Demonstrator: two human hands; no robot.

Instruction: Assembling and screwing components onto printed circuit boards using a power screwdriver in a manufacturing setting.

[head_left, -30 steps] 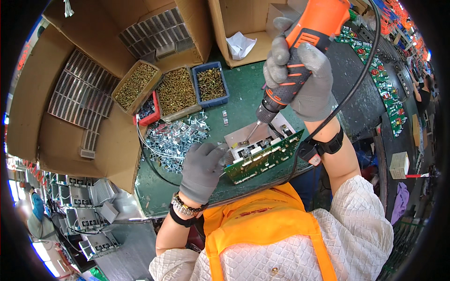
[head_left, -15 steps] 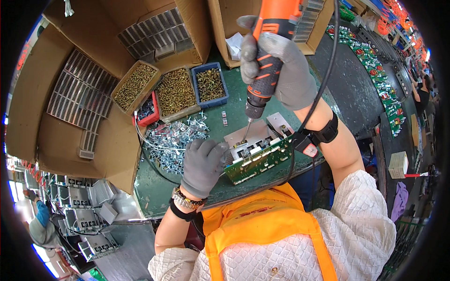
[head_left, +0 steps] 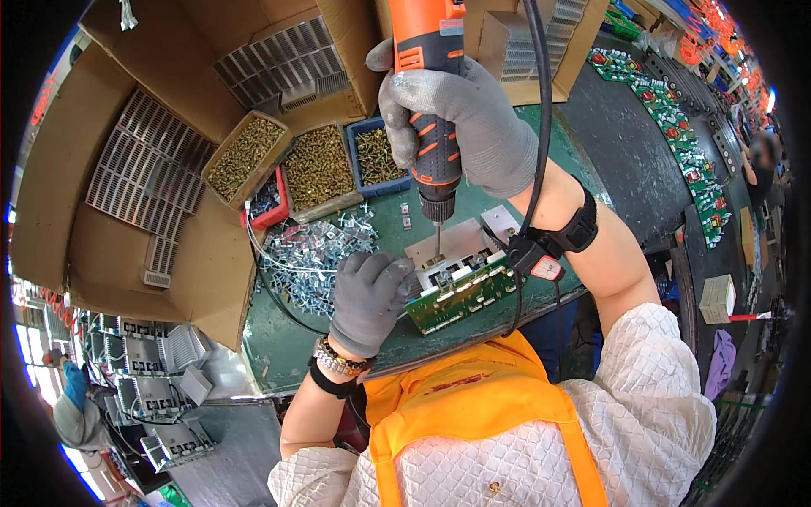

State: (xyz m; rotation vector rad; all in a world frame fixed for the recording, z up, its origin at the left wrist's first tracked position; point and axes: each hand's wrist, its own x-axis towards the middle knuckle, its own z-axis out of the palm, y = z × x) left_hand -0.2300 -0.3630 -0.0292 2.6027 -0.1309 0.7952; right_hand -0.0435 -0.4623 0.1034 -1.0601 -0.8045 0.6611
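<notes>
My gloved right hand point(head_left: 460, 118) is wrapped round an orange and black power screwdriver point(head_left: 435, 156), its bit pointing down onto a metal plate point(head_left: 460, 242). That plate is joined to a green circuit board point(head_left: 469, 296), which stands on edge along the near side of the plate. At the left end of the board, my gloved left hand point(head_left: 372, 296) has its fingers curled and closed against the assembly. Whatever sits between those fingertips is hidden. Beside my left hand spreads a pile of small metal clips point(head_left: 308, 262).
Bins of brass-coloured screws point(head_left: 317, 165) stand behind the clip pile, with a red bin point(head_left: 274, 203) and a blue bin point(head_left: 380, 156). Cardboard boxes point(head_left: 127, 215) holding finned metal parts flank the green table point(head_left: 389, 215). A black cable point(head_left: 541, 84) hangs by my right wrist.
My right hand and the screwdriver have swung left, and the tool now stands more upright over the plate. My left hand and the board have hardly moved.
</notes>
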